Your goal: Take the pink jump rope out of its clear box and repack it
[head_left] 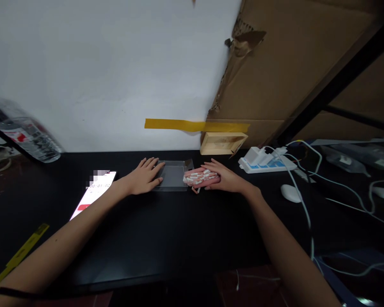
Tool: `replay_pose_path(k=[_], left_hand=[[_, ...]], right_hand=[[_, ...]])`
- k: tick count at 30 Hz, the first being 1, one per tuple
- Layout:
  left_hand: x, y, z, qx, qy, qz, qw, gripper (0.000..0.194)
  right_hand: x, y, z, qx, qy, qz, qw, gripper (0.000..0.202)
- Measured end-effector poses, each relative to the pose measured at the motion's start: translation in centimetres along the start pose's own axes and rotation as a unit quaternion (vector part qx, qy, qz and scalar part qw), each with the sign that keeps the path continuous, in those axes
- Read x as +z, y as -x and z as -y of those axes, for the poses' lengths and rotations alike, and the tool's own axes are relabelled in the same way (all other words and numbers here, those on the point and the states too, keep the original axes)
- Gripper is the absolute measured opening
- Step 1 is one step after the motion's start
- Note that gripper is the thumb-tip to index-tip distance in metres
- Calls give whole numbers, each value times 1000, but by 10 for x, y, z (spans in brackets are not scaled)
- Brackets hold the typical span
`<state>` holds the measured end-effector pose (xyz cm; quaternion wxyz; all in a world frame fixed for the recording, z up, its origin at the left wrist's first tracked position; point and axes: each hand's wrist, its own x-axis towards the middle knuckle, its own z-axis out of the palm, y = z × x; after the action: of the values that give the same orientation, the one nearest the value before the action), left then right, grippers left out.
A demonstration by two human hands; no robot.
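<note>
A shallow clear plastic box (174, 175) lies on the black table. My left hand (145, 175) rests at its left side, fingers spread, with the fingertips on the rim. At the box's right end, my right hand (225, 177) is wrapped round a bundle of small pink-and-white pieces (201, 177), whose exact kind I cannot make out. The bundle reaches over the right edge of the box. Just below it, a loose pinkish piece (196, 190) sticks out near the table.
Behind stand a shallow wooden box (222, 143) and a power strip (265, 164) with plugs and cables. A white mouse (291, 193) sits at right. To the left are a lit phone (94, 194), a plastic bottle (27, 134) and a yellow strip (22, 253).
</note>
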<state>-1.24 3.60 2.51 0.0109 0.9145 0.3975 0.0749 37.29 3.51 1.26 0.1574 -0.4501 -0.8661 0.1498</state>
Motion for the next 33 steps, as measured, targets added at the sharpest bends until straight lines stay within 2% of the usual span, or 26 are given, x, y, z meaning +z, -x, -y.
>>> replay_pose_path(k=[4, 8, 18, 22, 24, 28, 31, 33], left_hand=[[2, -1, -18, 3, 3, -34, 999, 66], [6, -2, -28, -8, 6, -55, 998, 72], [7, -5, -35, -38, -22, -55, 998, 77], [5, -6, -31, -41, -14, -50, 998, 79], [5, -6, -28, -39, -12, -46, 998, 79], [5, -6, -24, -26, -9, -56, 998, 75], [5, -6, -24, -22, -13, -54, 998, 76], [4, -5, -24, -20, -15, -50, 998, 76]], right_hand=[[5, -2, -1, -3, 0, -24, 1000, 86], [11, -5, 3, 9, 16, -53, 998, 86], [26, -12, 28, 33, 59, -84, 994, 83], [32, -12, 32, 16, 53, -101, 993, 78], [27, -11, 31, 12, 29, -92, 995, 77], [2, -4, 24, 29, -18, -74, 997, 80], [-9, 0, 13, 2, -30, -51, 998, 94], [-8, -1, 7, -13, -53, -43, 998, 101]])
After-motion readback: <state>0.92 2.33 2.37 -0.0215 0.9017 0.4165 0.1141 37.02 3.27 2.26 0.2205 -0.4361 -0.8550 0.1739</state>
